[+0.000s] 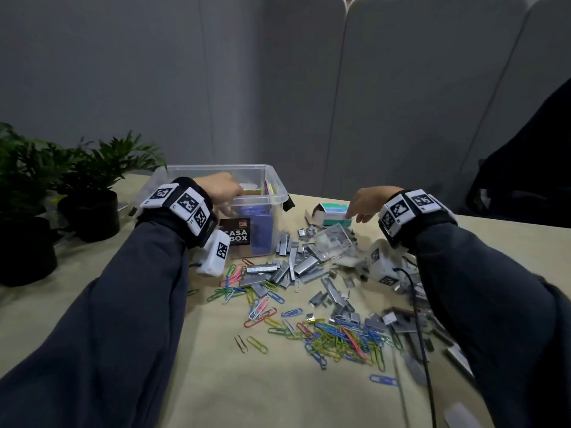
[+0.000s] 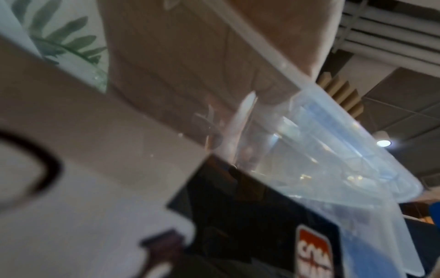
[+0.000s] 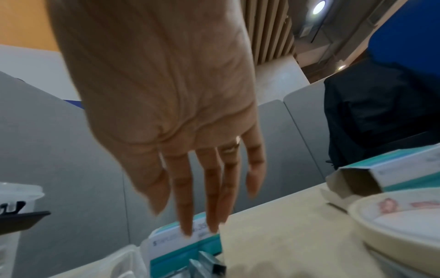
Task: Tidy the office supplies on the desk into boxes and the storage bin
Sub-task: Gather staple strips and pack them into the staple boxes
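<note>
Teal box (image 1: 335, 214) lies far right of the bin (image 1: 173, 177), the right hand (image 1: 369, 200) reaching with spread fingers (image 3: 185, 197) to grab it next, while the left hand (image 1: 221, 188) grips the bin's rim.

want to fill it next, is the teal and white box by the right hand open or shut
Open: the teal and white box lies on its side, its end flap folded out.
</note>
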Motion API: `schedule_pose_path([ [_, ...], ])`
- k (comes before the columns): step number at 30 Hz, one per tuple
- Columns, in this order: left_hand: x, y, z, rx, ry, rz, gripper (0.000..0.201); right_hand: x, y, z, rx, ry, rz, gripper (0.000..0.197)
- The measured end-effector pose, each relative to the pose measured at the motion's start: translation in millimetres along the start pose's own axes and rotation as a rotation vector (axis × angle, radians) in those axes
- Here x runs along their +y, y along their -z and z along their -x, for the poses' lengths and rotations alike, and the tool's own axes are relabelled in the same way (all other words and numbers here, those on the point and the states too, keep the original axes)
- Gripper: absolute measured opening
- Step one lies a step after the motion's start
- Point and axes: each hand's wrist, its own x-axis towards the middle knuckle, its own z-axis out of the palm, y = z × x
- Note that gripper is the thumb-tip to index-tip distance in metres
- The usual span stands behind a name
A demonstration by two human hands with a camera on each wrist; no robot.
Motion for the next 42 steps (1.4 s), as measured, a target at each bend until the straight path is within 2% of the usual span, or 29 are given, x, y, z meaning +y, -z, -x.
schedule_pose_path([
  [3, -2, -3, -3, 0.127, 0.004, 0.02, 0.032, 4, -4, 21, -0.108, 0.044, 0.045, 0.034],
  [6, -6, -5, -4, 0.223, -0.032, -0.031, 0.04, 9, -9, 38, -0.165, 0.103, 0.016, 0.051],
  [12, -12, -9, 3, 0.475, -0.108, -0.031, 0.039, 17, -8, 63, -0.112, 0.183, 0.039, 0.053],
  [16, -8, -12, 9, 0.512, -0.144, 0.005, 0.031, 33, 0, 82, -0.134, 0.165, -0.07, 0.05],
  [18, 0, -12, 9, 0.61, -0.215, 0.023, 0.025, 43, 5, 91, -0.106, 0.167, -0.078, 0.045],
  [21, 23, -8, 14, 0.764, -0.342, 0.171, 0.024, 63, 19, 104, -0.032, 0.177, -0.118, 0.036],
  [23, 44, -5, 18, 0.802, -0.398, 0.325, 0.03, 77, 30, 116, 0.051, 0.152, -0.171, 0.03],
  [26, 84, -7, 26, 0.751, -0.486, 0.437, 0.03, 100, 42, 133, 0.158, 0.077, -0.199, 0.025],
  [29, 125, -27, 33, 0.577, -0.606, 0.42, 0.021, 121, 43, 142, 0.2, -0.006, -0.183, 0.026],
  [31, 145, -46, 39, 0.476, -0.669, 0.328, 0.02, 131, 40, 150, 0.158, -0.066, -0.056, 0.034],
  [33, 158, -63, 41, 0.376, -0.709, 0.268, 0.02, 137, 35, 158, 0.085, -0.123, 0.109, 0.05],
  [37, 167, -82, 42, 0.231, -0.721, 0.246, 0.019, 153, 26, 166, -0.049, -0.234, 0.207, 0.073],
  [39, 166, -86, 43, 0.208, -0.719, 0.269, 0.019, 161, 21, 163, -0.104, -0.269, 0.256, 0.074],
  [42, 162, -85, 45, 0.192, -0.706, 0.307, 0.019, 172, 12, 157, -0.156, -0.294, 0.248, 0.061],
])
